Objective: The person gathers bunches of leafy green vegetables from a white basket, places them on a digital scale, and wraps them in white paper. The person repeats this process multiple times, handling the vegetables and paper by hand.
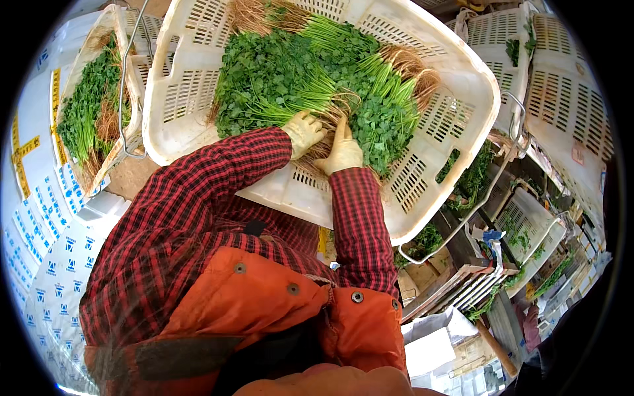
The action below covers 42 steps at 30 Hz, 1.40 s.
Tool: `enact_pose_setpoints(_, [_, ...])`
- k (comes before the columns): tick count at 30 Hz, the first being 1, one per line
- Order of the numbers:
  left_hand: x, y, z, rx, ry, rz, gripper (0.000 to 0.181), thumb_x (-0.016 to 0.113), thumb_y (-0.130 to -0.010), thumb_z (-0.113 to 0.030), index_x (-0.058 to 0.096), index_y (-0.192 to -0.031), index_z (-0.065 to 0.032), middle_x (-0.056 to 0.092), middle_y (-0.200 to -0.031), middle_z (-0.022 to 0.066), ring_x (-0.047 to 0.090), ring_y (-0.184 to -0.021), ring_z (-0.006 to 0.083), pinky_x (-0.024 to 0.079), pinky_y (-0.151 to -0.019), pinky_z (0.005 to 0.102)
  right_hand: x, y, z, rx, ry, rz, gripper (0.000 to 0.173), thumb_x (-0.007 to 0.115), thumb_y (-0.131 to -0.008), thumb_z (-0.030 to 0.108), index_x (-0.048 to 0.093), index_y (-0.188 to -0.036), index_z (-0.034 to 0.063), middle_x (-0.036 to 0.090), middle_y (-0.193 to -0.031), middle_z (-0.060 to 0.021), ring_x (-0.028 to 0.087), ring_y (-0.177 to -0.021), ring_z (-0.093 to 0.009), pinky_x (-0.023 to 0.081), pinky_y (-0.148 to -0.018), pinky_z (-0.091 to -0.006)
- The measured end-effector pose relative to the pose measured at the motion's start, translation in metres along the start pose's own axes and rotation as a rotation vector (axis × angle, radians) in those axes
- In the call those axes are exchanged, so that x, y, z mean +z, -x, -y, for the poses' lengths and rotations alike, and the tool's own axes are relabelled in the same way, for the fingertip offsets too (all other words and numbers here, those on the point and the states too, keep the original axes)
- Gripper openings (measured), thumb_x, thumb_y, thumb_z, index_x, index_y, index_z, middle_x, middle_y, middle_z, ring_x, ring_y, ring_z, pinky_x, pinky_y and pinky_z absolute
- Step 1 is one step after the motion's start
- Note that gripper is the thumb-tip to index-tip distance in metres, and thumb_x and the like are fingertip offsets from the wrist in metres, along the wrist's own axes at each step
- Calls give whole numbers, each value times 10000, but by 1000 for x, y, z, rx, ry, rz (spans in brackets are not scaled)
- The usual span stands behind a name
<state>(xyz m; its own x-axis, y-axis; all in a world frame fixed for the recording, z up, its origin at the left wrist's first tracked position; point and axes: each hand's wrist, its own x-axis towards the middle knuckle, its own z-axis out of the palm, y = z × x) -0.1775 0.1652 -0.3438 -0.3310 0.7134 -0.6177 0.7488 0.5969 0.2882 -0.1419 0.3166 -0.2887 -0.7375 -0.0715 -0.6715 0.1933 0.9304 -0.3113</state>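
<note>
A large white slotted plastic crate (190, 99) stands before me, holding bunches of leafy coriander (277, 74) with bare brown roots. My left hand (304, 133), in a pale yellow glove, is curled over the root end of a coriander bunch (317, 94) near the crate's front wall. Close beside it, my right hand (344, 151), gloved alike, touches the same roots with its forefinger extended and thumb apart. Whether the right hand grips them is not plain. Another bunch's roots (408, 64) lie against the right side of the crate.
To the left stands a smaller crate of coriander (91, 109) with a wire handle (122, 94). Empty-looking white crates (569, 94) are stacked at right. A bent metal handle (475, 213) sticks out near the big crate's right corner. Below it is a wooden slatted frame (460, 287).
</note>
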Motion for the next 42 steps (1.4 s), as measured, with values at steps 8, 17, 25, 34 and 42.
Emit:
enact_pose_setpoints(8, [-13, 2, 8, -10, 102, -250, 979, 740, -691, -452, 228, -1467, -144, 364, -1436, 130, 302, -1365, 292, 180, -1140, 487, 43, -38, 5, 100, 68, -39, 420, 625, -814, 302, 596, -1100, -3, 685, -965, -178, 695, -813, -283, 553, -714, -383])
enact_pose_setpoints(17, [-28, 79, 56, 273, 370, -513, 573, 765, -493, -147, 638, -1048, -82, 625, -1059, 92, 560, -1093, 275, 374, -1034, 436, -8, 27, 105, -97, -50, -33, 279, 601, -842, 329, 633, -899, 57, 678, -795, -131, 673, -678, -284, 545, -613, -384])
enact_pose_setpoints(25, [-11, 80, 41, 346, 223, -404, 466, 706, -504, -90, 665, -968, -77, 620, -1094, 79, 509, -1167, 261, 387, -1007, 416, -82, -12, 74, -298, -189, -764, 855, 755, -722, 415, 375, -1421, 102, 493, -1337, -225, 489, -1211, -362, 387, -993, -484])
enact_pose_setpoints(34, [-2, 83, 35, 407, 227, -632, 599, 759, -560, -149, 620, -1140, -91, 603, -1167, 84, 513, -1180, 252, 337, -1075, 444, 89, -46, 21, 63, -1200, 308, 462, 451, -952, 406, 628, -1159, 33, 620, -1133, -236, 619, -1012, -289, 474, -877, -356])
enact_pose_setpoints(42, [-31, 51, 27, 401, 270, -77, 1027, 806, -594, -262, 271, -1459, -121, 670, -971, 118, 634, -964, 261, 339, -1078, 409, 59, -6, 39, -5, -450, 203, 473, 489, -927, 392, 589, -1197, 16, 653, -1051, -226, 632, -985, -280, 483, -885, -356])
